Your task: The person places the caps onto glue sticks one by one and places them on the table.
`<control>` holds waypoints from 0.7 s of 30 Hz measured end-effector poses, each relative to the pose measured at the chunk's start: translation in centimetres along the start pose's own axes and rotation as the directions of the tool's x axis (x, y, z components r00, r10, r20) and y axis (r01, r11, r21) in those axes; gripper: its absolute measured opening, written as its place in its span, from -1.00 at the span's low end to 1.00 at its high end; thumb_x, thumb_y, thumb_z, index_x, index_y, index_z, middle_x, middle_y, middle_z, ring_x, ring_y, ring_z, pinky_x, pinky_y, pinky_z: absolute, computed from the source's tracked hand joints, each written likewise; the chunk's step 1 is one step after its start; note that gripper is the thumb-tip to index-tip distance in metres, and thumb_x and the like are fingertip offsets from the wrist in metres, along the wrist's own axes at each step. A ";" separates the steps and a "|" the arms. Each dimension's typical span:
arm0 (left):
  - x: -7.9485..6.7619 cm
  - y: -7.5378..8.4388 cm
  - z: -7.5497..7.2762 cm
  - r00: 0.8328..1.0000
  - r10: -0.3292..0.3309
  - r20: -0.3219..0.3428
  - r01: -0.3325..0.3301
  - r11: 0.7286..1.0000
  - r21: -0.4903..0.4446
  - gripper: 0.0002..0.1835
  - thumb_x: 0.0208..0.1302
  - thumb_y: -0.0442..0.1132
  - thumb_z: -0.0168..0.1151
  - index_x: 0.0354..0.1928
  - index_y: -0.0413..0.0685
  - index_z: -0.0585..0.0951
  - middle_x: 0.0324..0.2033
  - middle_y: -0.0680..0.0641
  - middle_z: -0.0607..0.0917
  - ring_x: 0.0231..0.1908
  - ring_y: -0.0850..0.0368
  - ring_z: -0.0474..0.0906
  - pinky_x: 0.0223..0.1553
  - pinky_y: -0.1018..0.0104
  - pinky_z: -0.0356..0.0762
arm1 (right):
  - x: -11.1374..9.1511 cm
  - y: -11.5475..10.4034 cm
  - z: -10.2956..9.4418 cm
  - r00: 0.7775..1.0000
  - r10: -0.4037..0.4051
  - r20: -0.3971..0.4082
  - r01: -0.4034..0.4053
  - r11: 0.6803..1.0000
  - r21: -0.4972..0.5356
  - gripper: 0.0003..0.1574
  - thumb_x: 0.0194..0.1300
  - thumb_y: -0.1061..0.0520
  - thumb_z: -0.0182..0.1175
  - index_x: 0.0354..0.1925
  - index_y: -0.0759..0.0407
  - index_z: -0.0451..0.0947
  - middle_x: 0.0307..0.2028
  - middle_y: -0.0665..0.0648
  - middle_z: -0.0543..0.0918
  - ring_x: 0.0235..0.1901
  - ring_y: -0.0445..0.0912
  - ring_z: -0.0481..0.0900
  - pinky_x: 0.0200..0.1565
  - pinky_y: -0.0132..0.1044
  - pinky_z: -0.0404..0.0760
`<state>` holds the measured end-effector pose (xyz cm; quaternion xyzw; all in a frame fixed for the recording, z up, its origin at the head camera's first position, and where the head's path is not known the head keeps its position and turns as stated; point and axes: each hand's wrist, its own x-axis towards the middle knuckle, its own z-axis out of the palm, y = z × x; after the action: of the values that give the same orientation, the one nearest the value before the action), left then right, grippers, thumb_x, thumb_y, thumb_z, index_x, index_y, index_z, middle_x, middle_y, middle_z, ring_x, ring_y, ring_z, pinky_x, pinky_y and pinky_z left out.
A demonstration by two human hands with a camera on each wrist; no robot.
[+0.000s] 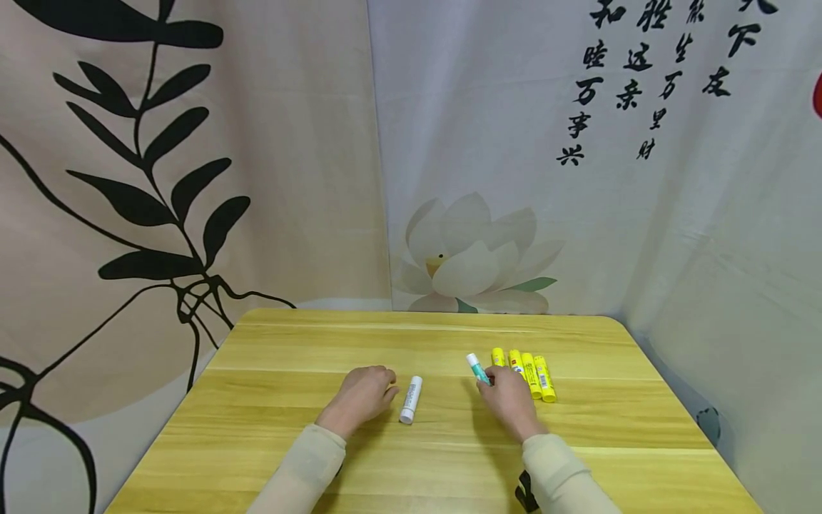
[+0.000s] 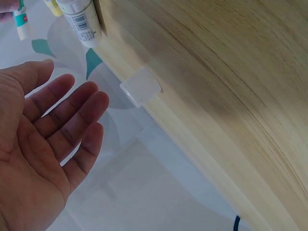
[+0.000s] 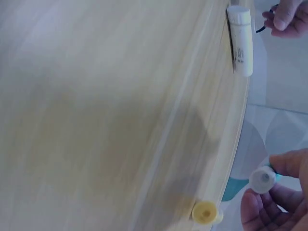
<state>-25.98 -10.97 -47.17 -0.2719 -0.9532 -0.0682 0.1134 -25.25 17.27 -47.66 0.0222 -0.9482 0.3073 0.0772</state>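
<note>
In the head view my right hand pinches a teal and white glue stick between thumb and fingers, its white end tipped up and away. The right wrist view shows the round white end of that glue stick at the fingertips. My left hand holds nothing; its fingers are loosely bent, with the palm bare in the left wrist view. Just right of it lies a white glue stick, also seen with its barcode in the left wrist view. Several yellow glue sticks lie side by side beyond the right hand, which partly hides them.
All of this is on a light wooden table. A clear corner guard sits on the table's edge in the left wrist view. Behind hangs a cloth backdrop with a leaf print, a lotus and black writing.
</note>
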 end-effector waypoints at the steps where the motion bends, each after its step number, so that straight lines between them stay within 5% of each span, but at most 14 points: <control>1: 0.0 0.0 0.0 1.000 0.000 0.000 0.000 1.000 0.003 -0.84 0.28 -0.14 0.36 -0.41 -0.02 0.67 -0.53 0.06 0.62 -0.53 0.21 0.51 -0.46 0.24 0.52 | 0.1 0.2 -0.2 1.000 0.005 -0.001 -0.005 1.000 -0.005 -0.75 0.27 0.17 0.32 -0.15 0.34 0.67 -0.39 0.09 0.66 -0.48 -0.11 0.47 -0.41 -0.23 0.49; 21: 0.0 0.0 0.2 1.000 -0.012 0.018 0.011 1.000 0.010 -0.83 0.30 -0.13 0.35 -0.40 -0.03 0.66 -0.54 0.06 0.59 -0.55 0.24 0.47 -0.50 0.26 0.49 | 1.0 6.3 -6.6 0.995 0.058 -0.082 -0.066 0.993 -0.099 -0.60 0.33 0.19 0.13 -0.04 0.53 0.57 -0.37 0.30 0.67 -0.53 -0.02 0.50 -0.47 -0.13 0.50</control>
<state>-25.98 -10.99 -47.34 -0.2665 -0.9560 -0.0616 0.1058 -25.90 26.25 -45.86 -0.0233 -0.9591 0.2613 0.1061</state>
